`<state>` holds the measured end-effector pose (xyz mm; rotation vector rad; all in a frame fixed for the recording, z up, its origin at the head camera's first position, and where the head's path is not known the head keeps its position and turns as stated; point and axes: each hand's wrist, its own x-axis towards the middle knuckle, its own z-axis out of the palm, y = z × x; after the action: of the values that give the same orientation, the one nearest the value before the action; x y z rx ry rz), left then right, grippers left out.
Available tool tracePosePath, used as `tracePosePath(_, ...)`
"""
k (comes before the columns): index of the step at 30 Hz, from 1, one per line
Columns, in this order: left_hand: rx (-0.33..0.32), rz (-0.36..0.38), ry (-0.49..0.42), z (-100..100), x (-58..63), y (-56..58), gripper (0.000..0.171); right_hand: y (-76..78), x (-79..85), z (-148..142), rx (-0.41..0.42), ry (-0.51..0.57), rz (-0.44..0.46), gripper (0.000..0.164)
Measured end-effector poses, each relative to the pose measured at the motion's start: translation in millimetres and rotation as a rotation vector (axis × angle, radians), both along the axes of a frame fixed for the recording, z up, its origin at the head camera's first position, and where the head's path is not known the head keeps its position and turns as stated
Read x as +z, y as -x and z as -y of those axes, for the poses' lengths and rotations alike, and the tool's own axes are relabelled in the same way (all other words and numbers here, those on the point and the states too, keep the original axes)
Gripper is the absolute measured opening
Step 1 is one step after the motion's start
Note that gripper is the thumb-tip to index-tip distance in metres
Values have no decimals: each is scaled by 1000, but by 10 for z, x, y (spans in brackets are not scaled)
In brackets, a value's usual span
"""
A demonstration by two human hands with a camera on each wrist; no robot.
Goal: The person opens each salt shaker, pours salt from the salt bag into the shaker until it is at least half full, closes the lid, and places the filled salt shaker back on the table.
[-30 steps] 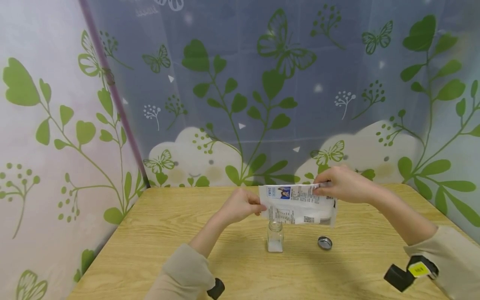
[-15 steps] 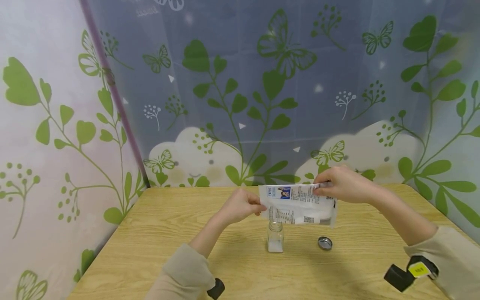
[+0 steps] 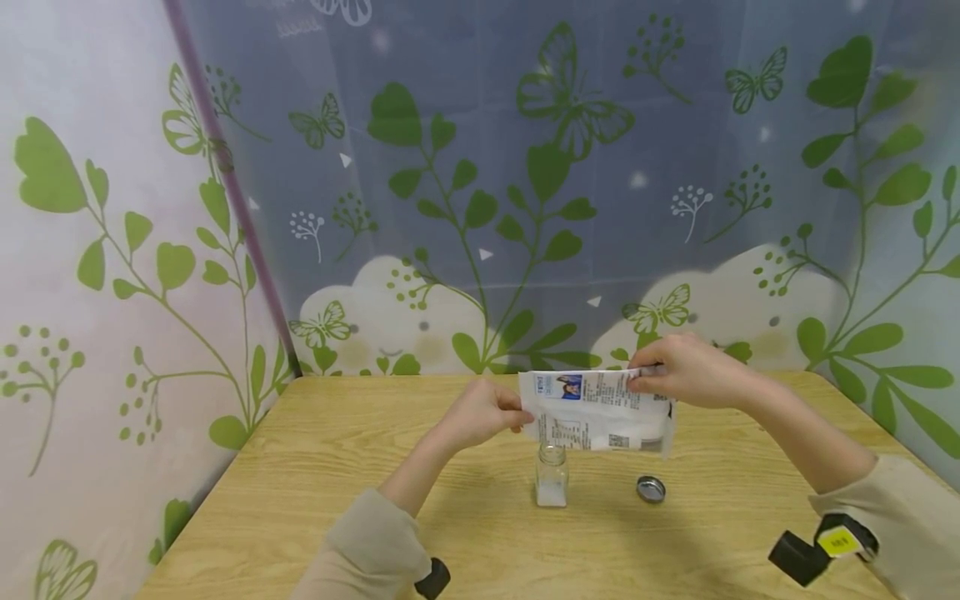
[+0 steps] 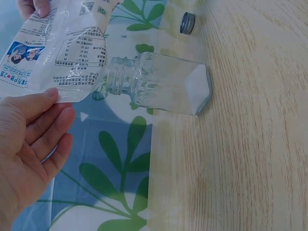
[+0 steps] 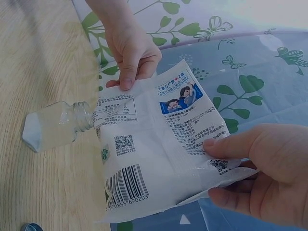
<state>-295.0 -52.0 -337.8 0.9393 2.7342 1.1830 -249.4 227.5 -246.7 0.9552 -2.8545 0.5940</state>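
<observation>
A white printed plastic bag (image 3: 592,412) is held sideways, its lower left corner at the mouth of a clear glass jar (image 3: 552,477). My left hand (image 3: 483,410) pinches the bag's left end between thumb and fingers. At the other end, my right hand (image 3: 686,371) pinches the upper right part, the thumb (image 5: 236,147) lying on the printed side. White grains (image 4: 198,90) cover the bottom of the jar, which stands upright on the table. In the right wrist view the bag's corner overlaps the jar's threaded neck (image 5: 83,115).
A silver metal lid (image 3: 650,489) lies on the wooden table (image 3: 480,533) to the right of the jar. Behind the table hangs a blue cloth (image 3: 465,167) printed with green leaves and butterflies. A pale printed cloth (image 3: 112,250) covers the left side.
</observation>
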Motion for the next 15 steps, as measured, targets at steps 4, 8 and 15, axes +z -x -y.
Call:
tracePosePath(4, 2, 10, -6, -1, 0, 3, 20, -8, 4, -4, 14, 7, -7, 10)
tracePosePath(8, 3, 10, -6, 1, 5, 1, 19, -9, 5, -6, 15, 8, -5, 12)
tracePosePath(15, -3, -4, -1, 6, -2, 6, 20, 7, -2, 1, -7, -2, 2, 9)
